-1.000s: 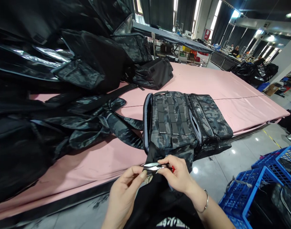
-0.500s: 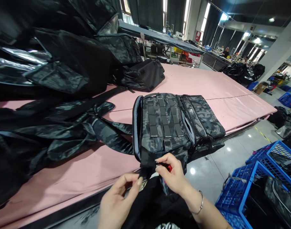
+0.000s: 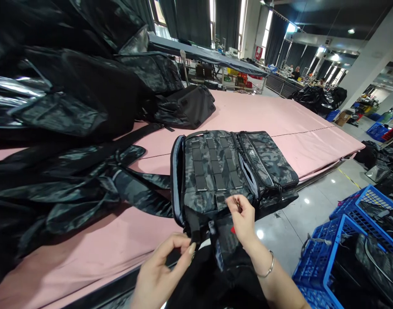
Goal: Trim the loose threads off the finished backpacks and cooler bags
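Note:
A black-and-grey camouflage backpack (image 3: pixel 212 167) lies in front of me with webbing rows facing up and its side zips gaping. My left hand (image 3: pixel 170 262) pinches a black webbing strap (image 3: pixel 194 229) at the pack's near left corner. Raised over the near edge of the pack, my right hand (image 3: pixel 243 219) has its fingers curled together. A bit of red (image 3: pixel 233 230) shows under that palm; what the fingers hold is mostly hidden. A camouflage shoulder strap (image 3: pixel 141 193) runs off to the left.
The pack rests on a table covered in pink sheeting (image 3: pixel 289 116). More dark bags (image 3: pixel 96 81) are piled on the left. Blue plastic crates (image 3: pixel 320 257) with bags inside stand on the floor at right. Far back, people sit near worktables.
My right hand has lifted away from the strap, up and to the right over the pack. My left hand keeps pinching the strap. The view has shifted slightly.

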Available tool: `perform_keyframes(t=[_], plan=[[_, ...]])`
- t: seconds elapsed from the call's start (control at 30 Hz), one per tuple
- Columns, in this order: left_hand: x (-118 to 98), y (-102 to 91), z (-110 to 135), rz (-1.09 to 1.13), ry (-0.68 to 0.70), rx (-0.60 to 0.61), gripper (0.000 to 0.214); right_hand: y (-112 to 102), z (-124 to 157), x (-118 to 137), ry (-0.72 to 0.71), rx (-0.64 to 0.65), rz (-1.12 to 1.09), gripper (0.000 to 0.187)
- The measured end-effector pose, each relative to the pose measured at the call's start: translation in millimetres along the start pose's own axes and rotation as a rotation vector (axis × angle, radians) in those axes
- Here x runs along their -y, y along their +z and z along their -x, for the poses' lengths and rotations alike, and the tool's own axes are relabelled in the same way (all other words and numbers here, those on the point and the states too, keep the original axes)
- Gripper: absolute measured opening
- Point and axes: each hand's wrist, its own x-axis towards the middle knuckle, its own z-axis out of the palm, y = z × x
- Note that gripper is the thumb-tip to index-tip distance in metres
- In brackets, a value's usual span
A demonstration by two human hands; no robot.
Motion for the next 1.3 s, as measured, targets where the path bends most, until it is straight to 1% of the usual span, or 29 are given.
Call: perform_keyframes(t=[0.1,0.17,0.23,0.3,0.4,0.5,0.57,0.6,0.7,0.77,0.87,0.97,1.07,1.2,1.3], plan=[[-6.5,7.5,-5.7,0.037,0.020,-0.023,0.019,-9.2,-2.6,-15.6,-0.022,0.017,0.193,0.018],[-7.2,9.8,-8.7,0.023,0.044,-0.010,0.018,-10.2,-0.2,-25.5,-0.031,0.017,0.242,0.013],[-7.0,9.7,-11.2,-0.019,0.079,0.001,0.015,-9.1,3.8,-32.6,-0.038,0.004,0.227,0.011],[-8.4,8.3,-13.4,-0.061,0.112,-0.015,0.011,-7.8,7.7,-36.7,-0.032,-0.005,0.200,0.011],[-13.7,6.2,-17.5,-0.072,0.113,-0.020,0.013,-7.0,11.9,-39.5,-0.009,-0.014,0.173,0.011],[-16.4,5.3,-24.0,-0.065,0.102,0.048,0.017,-7.2,15.3,-39.9,0.014,-0.013,0.147,0.011],[-13.3,6.2,-29.5,-0.083,0.089,0.103,0.021,-7.2,18.3,-39.4,0.023,-0.016,0.135,0.009],[-10.4,7.3,-32.4,-0.101,0.057,0.138,0.025,-7.2,20.0,-39.2,0.024,-0.019,0.131,0.009],[0.2,14.7,-40.4,-0.233,-0.073,0.239,0.031,-6.8,25.8,-40.4,0.024,-0.027,0.123,0.007],[4.9,22.5,-44.3,-0.375,-0.098,0.256,0.034,-6.1,29.2,-43.2,0.031,-0.024,0.116,0.007],[4.3,35.7,-46.8,-0.588,-0.113,0.241,0.032,-4.7,31.9,-48.9,0.041,-0.029,0.126,0.006],[-0.5,46.1,-45.7,-0.714,-0.200,0.227,0.027,-4.5,33.3,-49.2,0.039,-0.021,0.140,0.008],[-2.1,51.7,-42.6,-0.715,-0.251,0.163,0.021,-7.7,36.8,-38.3,0.040,0.013,0.173,0.013],[0.0,54.9,-39.2,-0.655,-0.238,0.050,0.015,-16.5,45.2,-16.6,-0.017,0.063,0.312,0.028],[1.0,56.3,-38.5,-0.636,-0.231,0.015,0.017,-21.9,48.4,-9.7,-0.069,0.071,0.404,0.023]])
